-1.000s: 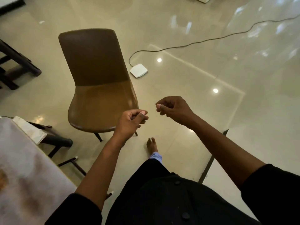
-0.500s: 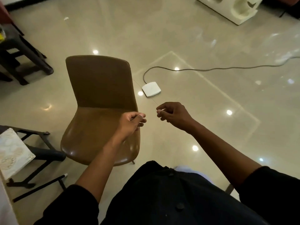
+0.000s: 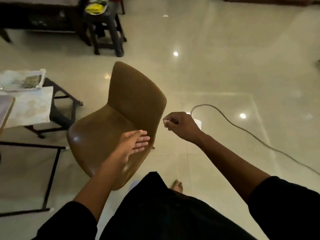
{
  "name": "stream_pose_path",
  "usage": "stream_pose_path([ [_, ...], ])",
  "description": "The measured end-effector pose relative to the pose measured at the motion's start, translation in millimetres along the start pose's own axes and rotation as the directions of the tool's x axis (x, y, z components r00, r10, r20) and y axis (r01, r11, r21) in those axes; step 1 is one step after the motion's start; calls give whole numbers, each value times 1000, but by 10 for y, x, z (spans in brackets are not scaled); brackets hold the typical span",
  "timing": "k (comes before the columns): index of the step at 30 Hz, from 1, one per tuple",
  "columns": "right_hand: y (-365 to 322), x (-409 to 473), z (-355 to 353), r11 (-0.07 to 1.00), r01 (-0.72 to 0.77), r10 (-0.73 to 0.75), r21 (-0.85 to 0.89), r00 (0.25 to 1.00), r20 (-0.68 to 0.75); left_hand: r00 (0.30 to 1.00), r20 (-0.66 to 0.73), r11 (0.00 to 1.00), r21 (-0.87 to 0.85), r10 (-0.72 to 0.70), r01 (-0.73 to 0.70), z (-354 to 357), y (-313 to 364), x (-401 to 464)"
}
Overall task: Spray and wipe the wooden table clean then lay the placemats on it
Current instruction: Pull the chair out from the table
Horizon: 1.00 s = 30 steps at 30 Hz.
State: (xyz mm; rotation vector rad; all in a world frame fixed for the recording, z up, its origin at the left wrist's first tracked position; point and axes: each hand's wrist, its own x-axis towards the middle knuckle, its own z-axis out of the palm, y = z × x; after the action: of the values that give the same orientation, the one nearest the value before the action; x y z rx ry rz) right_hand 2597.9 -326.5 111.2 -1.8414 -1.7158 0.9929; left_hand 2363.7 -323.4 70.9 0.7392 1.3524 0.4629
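Note:
My left hand (image 3: 134, 143) is stretched out flat with fingers straight, over the seat of a brown chair (image 3: 121, 118), holding nothing. To the right of the chair's backrest my right hand (image 3: 180, 126) is curled into a loose fist, and I see nothing in it. A pale patterned placemat (image 3: 30, 105) lies at the left on a dark stool frame, beside the corner of the wooden table (image 3: 6, 108). Behind it lies more white patterned cloth (image 3: 22, 80). No spray bottle or wiping cloth shows.
A dark cable (image 3: 242, 130) curves across the glossy tiled floor at the right. A dark stool (image 3: 106, 32) with a yellow-filled dish stands at the back, beside dark furniture. A thin black frame (image 3: 52, 170) stands at the lower left. My bare foot (image 3: 177, 186) is on the floor.
The view has swung left, bringing the placemat and table corner into sight. My left hand has opened from a fist into a flat hand. My right hand stays curled.

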Motion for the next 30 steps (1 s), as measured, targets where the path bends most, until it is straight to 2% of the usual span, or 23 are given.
stream_pose_path([
  [6, -78, 865, -180, 946, 207, -153, -250, 964, 220, 981, -192, 964, -266, -30, -23, 268, 46, 162],
  [8, -172, 1156, -157, 854, 332, -221, -400, 928, 299, 964, -259, 947, -322, -61, -27, 314, 87, 305],
  [10, -263, 1387, -136, 717, 472, -314, -512, 875, 368, 948, -308, 939, -343, -74, -38, 343, 141, 479],
  [13, -358, 1773, -72, 513, 646, -410, -566, 763, 499, 925, -363, 936, -350, -111, -25, 361, 263, 758],
  [19, -452, 2409, 89, 322, 772, -391, -548, 635, 666, 926, -323, 941, -328, -196, 84, 558, 419, 1167],
  [21, -531, 2620, 162, 251, 827, -364, -503, 562, 742, 897, -366, 936, -331, -247, 123, 580, 446, 1305],
  [25, -674, 2994, 466, -46, 900, -305, -434, 401, 864, 816, -523, 967, -196, -246, 165, 566, 575, 1564],
  [27, -699, 3178, 701, -190, 906, -272, -378, 321, 907, 796, -552, 968, -168, -248, 185, 584, 612, 1706],
  [30, -754, 3395, 1025, -346, 894, -190, -285, 231, 954, 754, -582, 952, -177, -305, 248, 672, 608, 1917],
])
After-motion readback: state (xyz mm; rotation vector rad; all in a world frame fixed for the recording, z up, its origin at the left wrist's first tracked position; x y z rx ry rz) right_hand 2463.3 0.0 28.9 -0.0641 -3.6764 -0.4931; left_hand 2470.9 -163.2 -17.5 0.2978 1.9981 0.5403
